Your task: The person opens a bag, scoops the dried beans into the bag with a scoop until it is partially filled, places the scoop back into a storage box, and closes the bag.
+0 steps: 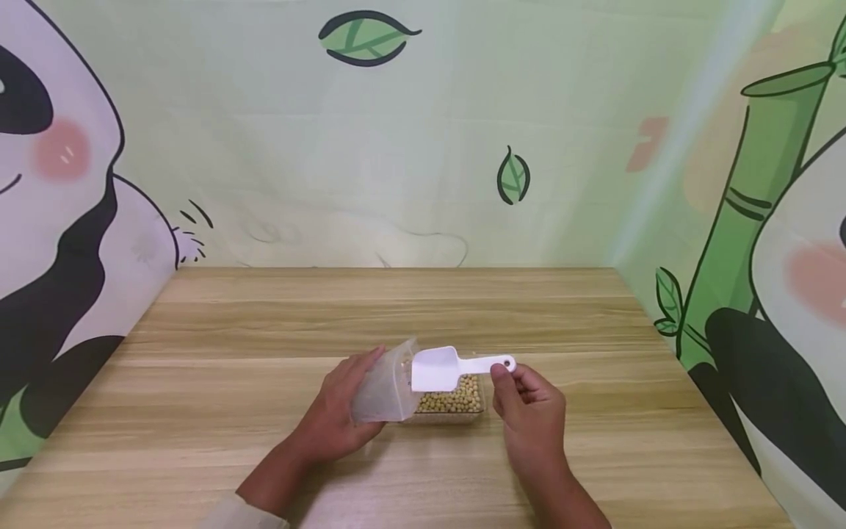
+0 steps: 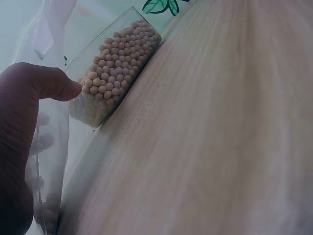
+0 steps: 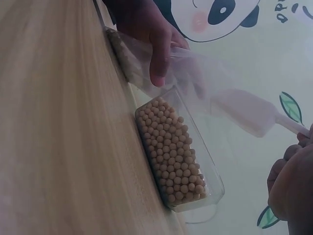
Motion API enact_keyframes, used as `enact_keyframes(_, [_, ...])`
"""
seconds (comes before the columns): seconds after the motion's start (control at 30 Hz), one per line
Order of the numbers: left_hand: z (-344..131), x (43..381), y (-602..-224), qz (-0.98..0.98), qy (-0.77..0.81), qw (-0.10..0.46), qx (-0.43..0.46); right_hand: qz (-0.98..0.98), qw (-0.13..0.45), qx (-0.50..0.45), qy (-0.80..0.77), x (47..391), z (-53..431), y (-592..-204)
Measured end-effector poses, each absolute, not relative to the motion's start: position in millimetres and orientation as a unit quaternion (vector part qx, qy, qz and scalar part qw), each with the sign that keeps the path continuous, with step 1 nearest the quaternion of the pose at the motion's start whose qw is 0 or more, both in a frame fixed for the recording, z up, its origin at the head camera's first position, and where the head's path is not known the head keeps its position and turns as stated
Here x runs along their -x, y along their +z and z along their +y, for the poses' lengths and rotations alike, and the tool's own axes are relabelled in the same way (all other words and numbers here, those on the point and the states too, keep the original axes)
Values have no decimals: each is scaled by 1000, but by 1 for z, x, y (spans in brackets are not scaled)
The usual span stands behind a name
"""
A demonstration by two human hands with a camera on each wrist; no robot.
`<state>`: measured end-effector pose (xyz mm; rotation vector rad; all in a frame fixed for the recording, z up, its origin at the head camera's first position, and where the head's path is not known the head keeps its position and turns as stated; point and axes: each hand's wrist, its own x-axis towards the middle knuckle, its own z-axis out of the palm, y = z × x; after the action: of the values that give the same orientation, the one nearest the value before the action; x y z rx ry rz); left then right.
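Note:
My left hand [image 1: 335, 415] grips a translucent plastic bag [image 1: 382, 389], tilted with its mouth toward the right. Some tan contents show low inside the bag [image 3: 118, 46] in the right wrist view. With thumb and fingers, my right hand [image 1: 537, 415] pinches the handle end of a white scoop [image 1: 436, 369]. The scoop's blade overlaps the bag's mouth, above a clear rectangular box [image 1: 446, 418]. Round tan beans [image 3: 171, 152] fill much of that box, which sits on the table between both hands.
A wood-grain table [image 1: 396, 308] lies under everything. Behind it hangs a pale green backdrop [image 1: 264, 147] printed with leaves, pandas and bamboo, which also runs along both sides.

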<state>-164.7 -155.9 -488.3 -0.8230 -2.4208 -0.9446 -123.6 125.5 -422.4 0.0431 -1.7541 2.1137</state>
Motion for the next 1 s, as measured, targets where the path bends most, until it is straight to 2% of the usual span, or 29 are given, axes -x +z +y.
enact_keyframes(0.27, [-157,168,-489,-866,-336,220,299,-600,231,1,766,128,132,-418])
enact_keyframes(0.6, [-157,164,-490,-862,-333,234,302,-651,349,20,673,135,138,-425])
enact_keyframes(0.83, [-156,163,-488,-868,-340,214,291,-739,432,-136,498,138,138,-436])
enact_keyframes(1.0, [-157,163,-489,-869,-348,204,286,-768,446,-227,400,141,140,-442])
